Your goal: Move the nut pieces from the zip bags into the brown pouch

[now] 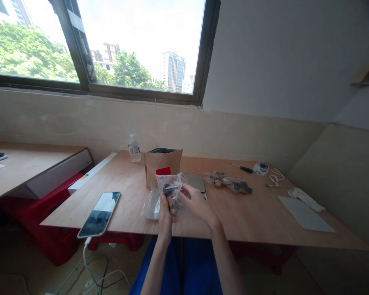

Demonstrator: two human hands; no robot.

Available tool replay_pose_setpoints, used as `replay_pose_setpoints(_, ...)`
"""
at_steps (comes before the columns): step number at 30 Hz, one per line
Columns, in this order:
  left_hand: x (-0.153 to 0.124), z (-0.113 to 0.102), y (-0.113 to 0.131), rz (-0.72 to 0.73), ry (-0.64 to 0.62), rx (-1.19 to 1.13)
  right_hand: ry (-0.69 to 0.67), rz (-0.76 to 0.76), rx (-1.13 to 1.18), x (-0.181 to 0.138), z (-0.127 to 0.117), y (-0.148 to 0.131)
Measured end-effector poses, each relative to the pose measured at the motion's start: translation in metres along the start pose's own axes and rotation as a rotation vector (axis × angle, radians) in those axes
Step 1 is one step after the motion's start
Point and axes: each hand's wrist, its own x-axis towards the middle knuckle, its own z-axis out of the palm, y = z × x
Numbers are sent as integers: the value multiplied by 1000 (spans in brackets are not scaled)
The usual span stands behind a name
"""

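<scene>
i count two hands at work, my left hand [166, 215] and my right hand [197, 203], both closed on one clear plastic bag [172, 189]. a second clear bag [150, 207] lies flat just beside it, and a third clear bag [230, 182] with dark pieces lies further right, so three bags in all. then one brown paper pouch [162, 164], one water bottle [134, 148], one phone [100, 214] with one white cable [87, 256], one green-handled screwdriver [241, 168], one small round white device [260, 168], one looped white cord [275, 180], one grey sheet [306, 214], one crumpled white cloth [306, 198]. two wooden tables: mine [249, 217] and one at the left [24, 164].
</scene>
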Motion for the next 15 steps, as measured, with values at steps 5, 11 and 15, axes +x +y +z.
replay_pose_setpoints(5,7,-7,4,95,-3,265,-132,74,171,16,12,22)
replay_pose_setpoints(11,10,-16,8,140,-49,383,1,184,318,31,29,39)
replay_pose_setpoints(15,11,-18,10,78,39,234,46,224,397,35,33,43)
